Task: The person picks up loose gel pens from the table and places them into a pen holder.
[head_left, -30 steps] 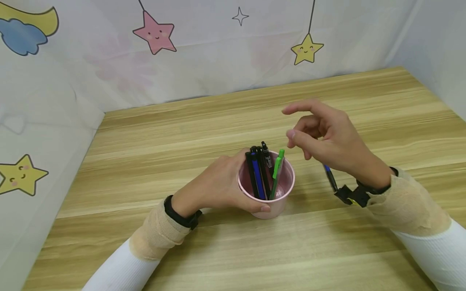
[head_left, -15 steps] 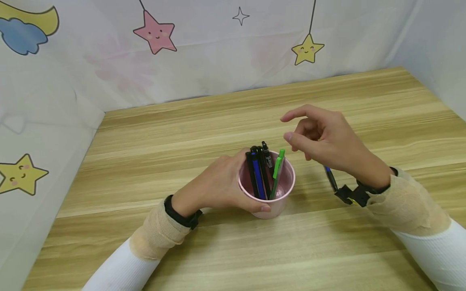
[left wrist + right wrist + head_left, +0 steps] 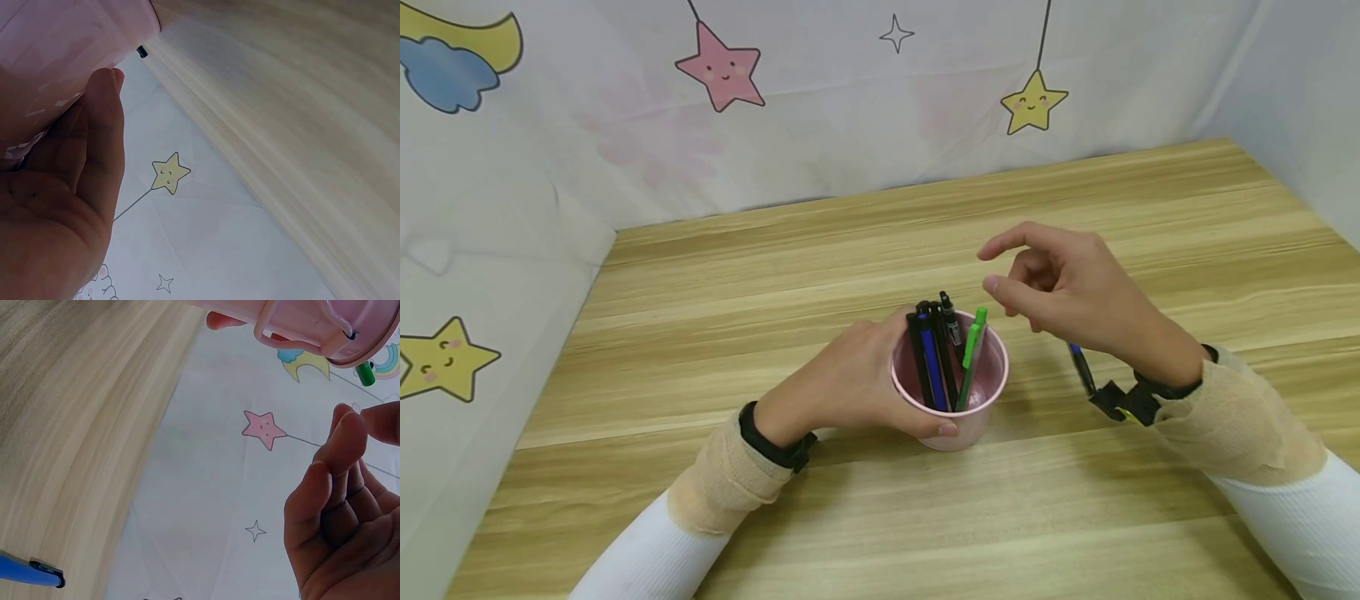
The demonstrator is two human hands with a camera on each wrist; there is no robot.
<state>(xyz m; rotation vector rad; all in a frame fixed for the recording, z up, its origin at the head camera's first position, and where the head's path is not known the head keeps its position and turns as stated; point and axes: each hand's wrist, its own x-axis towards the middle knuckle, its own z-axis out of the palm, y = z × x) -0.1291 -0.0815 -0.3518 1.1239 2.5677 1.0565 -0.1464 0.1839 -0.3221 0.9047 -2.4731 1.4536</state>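
Note:
My left hand (image 3: pixel 853 375) grips a pink pen cup (image 3: pixel 951 433) on the table, its thumb along the near side. Several black pens stand in the cup, along with a blue pen (image 3: pixel 931 358) and a green pen (image 3: pixel 973 343). To the right of the cup, my right hand (image 3: pixel 1078 287) hovers with fingers loosely bent and nothing between thumb and forefinger. A blue and black pen (image 3: pixel 1081 367) lies on the table below it, partly hidden by the hand and wrist. The right wrist view shows this pen's blue barrel (image 3: pixel 22 569) and the cup's pink side (image 3: pixel 300 325).
The wood-grain table (image 3: pixel 775 267) reaches a pale cloth wall at the back, printed with stars, a moon and a cloud. More pale cloth stands at the left and right. Both wrists carry bandage wraps and black straps.
My right hand has lowered slightly, with its fingertips a little closer to the cup. The left hand, cup and pens have not visibly moved.

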